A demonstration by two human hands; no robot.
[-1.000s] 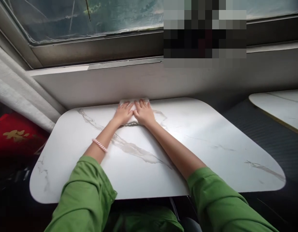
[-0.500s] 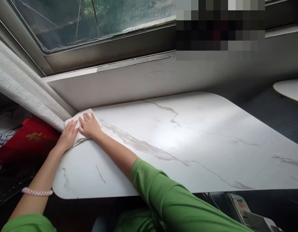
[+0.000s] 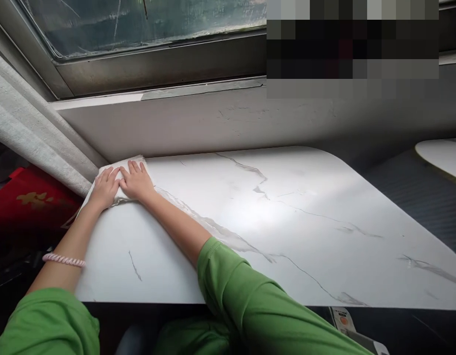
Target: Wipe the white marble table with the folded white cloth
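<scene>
A folded white cloth (image 3: 119, 197) lies at the far left corner of a white marble-patterned tabletop (image 3: 228, 207). My left hand (image 3: 105, 187) rests flat on its left part, fingers stretched out. Close beside it, my right hand (image 3: 136, 181) presses flat on the cloth's right part, fingers slightly spread. The fingertips of both hands point toward the wall, and the two hands nearly touch. Part of the cloth is hidden beneath the palms.
A grey-white curtain (image 3: 39, 123) hangs right by the cloth corner. Behind the table run a low wall (image 3: 168, 123) and a window (image 3: 157, 24). A red bag with gold print (image 3: 35, 202) sits at the left. Another white tabletop (image 3: 442, 153) shows at the right.
The camera view has shifted a little. Both hands remain flat on the cloth, with my left hand slightly farther from the table's front edge.
</scene>
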